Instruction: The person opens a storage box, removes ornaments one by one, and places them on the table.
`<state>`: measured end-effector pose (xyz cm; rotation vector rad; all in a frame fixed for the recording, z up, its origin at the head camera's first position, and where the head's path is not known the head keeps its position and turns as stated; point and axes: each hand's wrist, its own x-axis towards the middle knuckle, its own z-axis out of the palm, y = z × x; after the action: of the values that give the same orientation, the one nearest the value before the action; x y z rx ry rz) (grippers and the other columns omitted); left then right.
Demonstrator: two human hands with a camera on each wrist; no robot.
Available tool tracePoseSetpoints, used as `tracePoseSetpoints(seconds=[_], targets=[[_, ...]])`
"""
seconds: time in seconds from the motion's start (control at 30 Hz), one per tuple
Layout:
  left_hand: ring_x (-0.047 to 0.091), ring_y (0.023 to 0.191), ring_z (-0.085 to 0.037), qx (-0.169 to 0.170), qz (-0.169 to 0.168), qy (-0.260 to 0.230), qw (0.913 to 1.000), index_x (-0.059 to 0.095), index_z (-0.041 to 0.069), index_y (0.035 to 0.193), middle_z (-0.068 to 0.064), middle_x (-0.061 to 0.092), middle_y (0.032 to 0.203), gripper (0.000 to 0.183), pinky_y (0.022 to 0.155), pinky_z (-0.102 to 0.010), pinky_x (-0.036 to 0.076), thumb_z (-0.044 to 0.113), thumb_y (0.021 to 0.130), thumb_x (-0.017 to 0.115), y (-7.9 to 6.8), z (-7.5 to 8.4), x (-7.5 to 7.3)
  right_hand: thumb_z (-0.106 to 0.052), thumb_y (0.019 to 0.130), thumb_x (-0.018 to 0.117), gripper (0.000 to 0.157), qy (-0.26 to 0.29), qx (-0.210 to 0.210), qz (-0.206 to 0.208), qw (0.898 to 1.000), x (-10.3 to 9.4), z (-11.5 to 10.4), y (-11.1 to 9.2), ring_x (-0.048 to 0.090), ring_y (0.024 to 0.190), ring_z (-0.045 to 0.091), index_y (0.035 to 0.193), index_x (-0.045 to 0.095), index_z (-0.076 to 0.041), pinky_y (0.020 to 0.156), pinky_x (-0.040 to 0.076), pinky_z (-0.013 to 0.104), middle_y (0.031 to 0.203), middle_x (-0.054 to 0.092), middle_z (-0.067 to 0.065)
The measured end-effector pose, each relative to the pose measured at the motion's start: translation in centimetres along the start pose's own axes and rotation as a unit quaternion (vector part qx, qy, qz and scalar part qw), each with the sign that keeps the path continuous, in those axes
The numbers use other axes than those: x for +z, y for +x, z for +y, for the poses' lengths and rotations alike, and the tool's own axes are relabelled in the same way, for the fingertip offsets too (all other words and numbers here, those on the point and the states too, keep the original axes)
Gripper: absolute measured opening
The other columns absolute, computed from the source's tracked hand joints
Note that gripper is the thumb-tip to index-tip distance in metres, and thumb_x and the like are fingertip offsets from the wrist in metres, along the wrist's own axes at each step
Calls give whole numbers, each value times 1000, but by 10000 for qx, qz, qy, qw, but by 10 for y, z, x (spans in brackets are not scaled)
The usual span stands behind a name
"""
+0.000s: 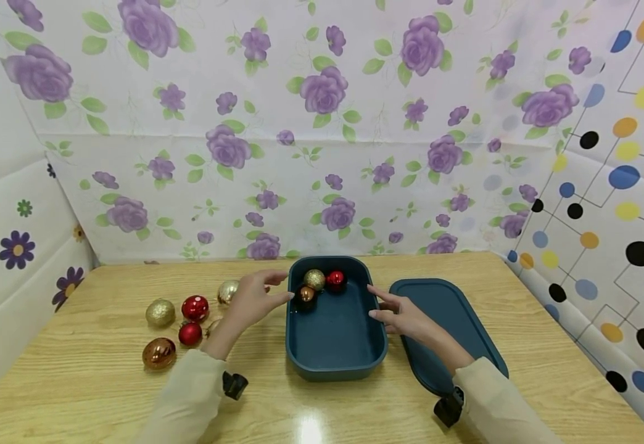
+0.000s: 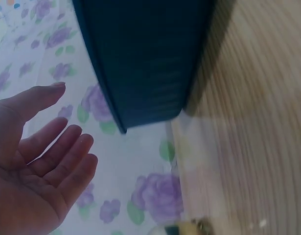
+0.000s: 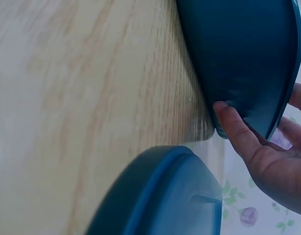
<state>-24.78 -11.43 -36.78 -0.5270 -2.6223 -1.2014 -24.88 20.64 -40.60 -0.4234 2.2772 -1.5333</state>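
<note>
A dark blue rectangular box (image 1: 335,342) stands upright on the table. At its far left end lie a gold glittery bauble (image 1: 314,279), a red bauble (image 1: 336,280) and a copper bauble (image 1: 306,295). My left hand (image 1: 254,299) is beside the box's left wall, fingers relaxed; the left wrist view shows a gap between hand and wall. At the right wall is my right hand (image 1: 405,313), its fingers spread about the rim. One fingertip (image 3: 221,106) appears to touch the outer wall in the right wrist view. Neither palm holds anything.
A matching blue lid (image 1: 438,308) lies right of the box, partly beneath my right forearm. Left on the wooden table (image 1: 266,407) are several baubles, among them a gold one (image 1: 160,313), a dotted red one (image 1: 195,308) and a copper one (image 1: 159,353). Flowered cloth (image 1: 277,203) hangs behind.
</note>
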Motion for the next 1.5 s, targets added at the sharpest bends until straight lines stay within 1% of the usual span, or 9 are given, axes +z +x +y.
tracePoseSetpoints(seconds=[0.23,0.47,0.63,0.73,0.93,1.03,1.17,1.37,1.5], targets=[[57,104,-29,95,-193,314,9993,62,1,115,-13,62,113,43,85,-42,47,19,78,73,14,7,27,-32,89,58,66,-6,-1,9,10000,0,-1,-1,30,129,40,145,25,-23,84,49,42,143,24,29],[57,104,-29,62,-516,822,9953,61,1,115,-14,62,113,44,87,-41,46,18,77,73,22,6,45,-32,89,59,65,-33,16,47,10000,1,-1,-1,32,128,39,145,26,-24,80,50,40,142,26,29],[59,94,-27,28,-755,1606,9841,61,2,115,-14,61,109,44,82,-40,48,19,76,74,26,9,54,-31,89,59,64,-43,57,79,9999,1,0,-1,32,128,39,145,27,-25,80,50,40,142,26,29],[60,89,-26,61,-783,2016,9763,61,2,114,-14,61,107,44,77,-39,50,19,76,74,26,11,58,-31,89,58,64,-52,36,71,10000,2,0,-2,31,129,39,145,26,-24,81,50,40,142,26,29],[60,80,-24,235,-651,2596,9632,65,4,96,-12,61,94,23,66,-36,51,12,76,72,27,10,64,-31,89,58,65,-33,-13,38,10000,1,0,-1,34,127,39,145,26,-24,73,49,40,142,26,30],[59,75,-24,320,-526,2661,9620,66,5,89,-11,61,88,15,62,-36,50,7,76,71,27,10,65,-32,89,58,65,-30,-36,20,10000,1,0,-1,37,125,38,145,26,-23,68,48,39,141,26,30],[59,73,-25,363,-447,2655,9624,66,5,87,-12,60,86,13,61,-36,51,4,75,71,27,10,65,-32,89,59,65,-34,-14,40,10000,1,1,0,39,123,35,145,26,-24,65,46,38,141,27,29],[60,72,-23,300,-429,2698,9615,65,7,82,-10,60,84,11,60,-36,51,8,75,73,28,12,65,-31,89,59,66,23,14,54,10000,0,0,1,37,125,36,145,26,-23,65,46,38,141,27,29],[57,67,-20,185,-416,2690,9621,61,11,73,-6,59,80,11,56,-34,48,11,76,72,27,14,62,-29,89,59,66,64,36,57,10000,1,-1,1,37,124,37,145,26,-21,63,44,38,141,26,30]])
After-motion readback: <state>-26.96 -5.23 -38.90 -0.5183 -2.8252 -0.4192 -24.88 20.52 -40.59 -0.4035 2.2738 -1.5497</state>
